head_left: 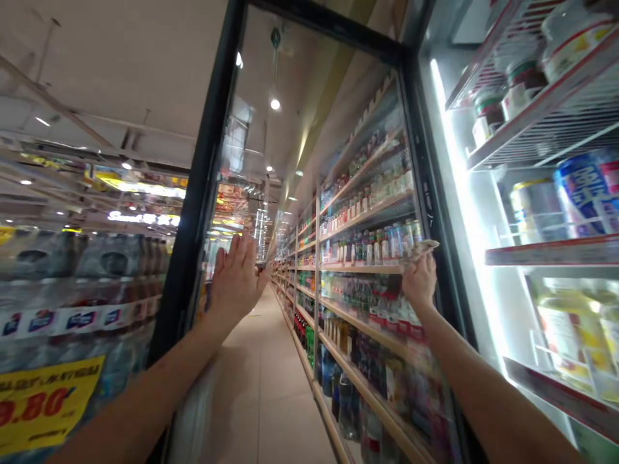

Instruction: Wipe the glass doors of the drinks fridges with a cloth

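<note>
I stand at an open fridge with its glass door (290, 161) swung out to the left. My left hand (236, 277) is flat against the glass of the door, fingers stretched out and pointing up. My right hand (420, 278) is closed on a small crumpled cloth or paper (425, 247), pressed to the glass near the door's hinge edge (425, 193). Through the glass I see a long aisle of drink shelves (358, 258).
The lit fridge interior (546, 193) at right has wire shelves with cans and bottles. At left is another cooler of water bottles (72, 303) with a yellow price sign (43, 403). A tiled aisle floor (271, 380) runs ahead.
</note>
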Tool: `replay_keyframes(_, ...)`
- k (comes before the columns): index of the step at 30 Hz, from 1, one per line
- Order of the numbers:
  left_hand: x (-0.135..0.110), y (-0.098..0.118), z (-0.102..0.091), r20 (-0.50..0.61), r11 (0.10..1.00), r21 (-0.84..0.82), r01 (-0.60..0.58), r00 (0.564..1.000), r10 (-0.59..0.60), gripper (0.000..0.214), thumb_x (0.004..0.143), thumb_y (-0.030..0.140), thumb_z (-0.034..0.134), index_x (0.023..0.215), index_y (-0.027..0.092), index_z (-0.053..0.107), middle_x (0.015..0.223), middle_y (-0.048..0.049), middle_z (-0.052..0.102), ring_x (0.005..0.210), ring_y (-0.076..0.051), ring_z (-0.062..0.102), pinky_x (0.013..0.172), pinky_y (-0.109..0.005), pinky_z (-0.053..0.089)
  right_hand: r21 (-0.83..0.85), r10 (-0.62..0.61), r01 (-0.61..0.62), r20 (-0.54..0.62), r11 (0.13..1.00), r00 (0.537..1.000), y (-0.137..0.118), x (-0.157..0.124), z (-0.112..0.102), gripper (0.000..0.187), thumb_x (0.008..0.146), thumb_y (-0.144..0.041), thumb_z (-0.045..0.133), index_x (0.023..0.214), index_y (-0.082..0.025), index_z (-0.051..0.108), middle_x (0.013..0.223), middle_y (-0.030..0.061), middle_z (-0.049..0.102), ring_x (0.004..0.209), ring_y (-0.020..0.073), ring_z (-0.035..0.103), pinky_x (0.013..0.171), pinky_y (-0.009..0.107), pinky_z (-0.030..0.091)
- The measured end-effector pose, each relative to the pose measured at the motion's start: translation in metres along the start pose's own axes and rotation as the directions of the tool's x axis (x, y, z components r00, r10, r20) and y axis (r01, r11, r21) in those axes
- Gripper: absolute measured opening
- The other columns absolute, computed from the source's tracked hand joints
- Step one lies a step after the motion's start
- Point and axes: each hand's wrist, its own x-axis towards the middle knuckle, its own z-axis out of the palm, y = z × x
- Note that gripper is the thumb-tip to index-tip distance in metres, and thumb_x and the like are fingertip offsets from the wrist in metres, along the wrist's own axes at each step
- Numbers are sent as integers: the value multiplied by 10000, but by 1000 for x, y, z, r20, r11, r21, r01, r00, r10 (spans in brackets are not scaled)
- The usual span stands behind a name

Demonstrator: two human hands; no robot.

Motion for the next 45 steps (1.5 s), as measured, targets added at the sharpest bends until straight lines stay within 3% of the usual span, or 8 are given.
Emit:
replay_keyframes(6,17,1,4,-65,1000,11,10,998,-9,607,894,395,366,1410,93,259,1458,-209,276,1372,-315,215,1068,-553,231,92,-221,213,95,973,971,-103,21,47,486,868,-294,318,1293,-114,474,1345,109,479,1307,200,348,1069,352,306)
replay_keyframes(9,13,2,4,-35,1000,27,10,999,-9,600,896,405,356,1398,84,284,1448,-206,300,1366,-316,233,1068,-541,240,261,-509,448,262,855,820,-124,14,40,483,850,-231,349,1323,-191,441,1388,64,440,1336,187,303,1094,396,270)
replay_keyframes(12,9,1,2,5,998,57,19,1000,-20,592,901,401,339,1399,87,278,1453,-188,303,1375,-300,214,1081,-522,233,120,-54,25,239,992,970,-79,33,30,479,844,-226,330,1287,-114,472,1368,165,436,1314,279,321,1058,510,272)
replay_keyframes(15,8,1,1,25,997,71,36,999,-37,584,903,395,335,1388,72,290,1455,-190,301,1375,-305,210,1093,-523,218,84,203,-218,157,972,966,-53,61,38,503,857,-237,275,1250,12,468,1369,274,373,1322,346,268,1057,557,224)
replay_keyframes(24,47,58,28,-100,962,-148,-228,972,215,467,931,274,273,1357,87,311,1423,-151,382,1364,-207,264,1086,-381,341,682,-186,-77,303,727,935,-190,18,50,522,930,-367,161,1410,-211,295,1433,59,378,1360,165,273,1116,421,256)
replay_keyframes(29,79,90,42,3,958,-81,-274,961,275,449,910,346,373,1277,98,442,1390,-123,438,1324,-249,345,1090,-394,340,638,120,-246,234,729,965,-150,20,40,551,934,-379,123,1458,-211,123,1470,88,306,1340,182,319,1070,439,320)
replay_keyframes(37,106,-24,2,-73,992,49,117,991,-113,470,891,256,346,1275,-8,394,1438,-269,278,1372,-361,170,1094,-560,235,12,-29,27,279,1000,960,-97,17,32,463,928,-355,252,1321,-210,449,1440,93,365,1353,249,285,1075,536,243)
replay_keyframes(45,83,35,31,160,885,-80,-459,870,466,438,901,333,378,1287,132,423,1439,-115,368,1365,-247,254,1107,-410,289,-38,-84,99,288,994,954,-96,15,32,461,919,-332,261,1325,-212,443,1441,81,366,1342,237,301,1064,492,266)
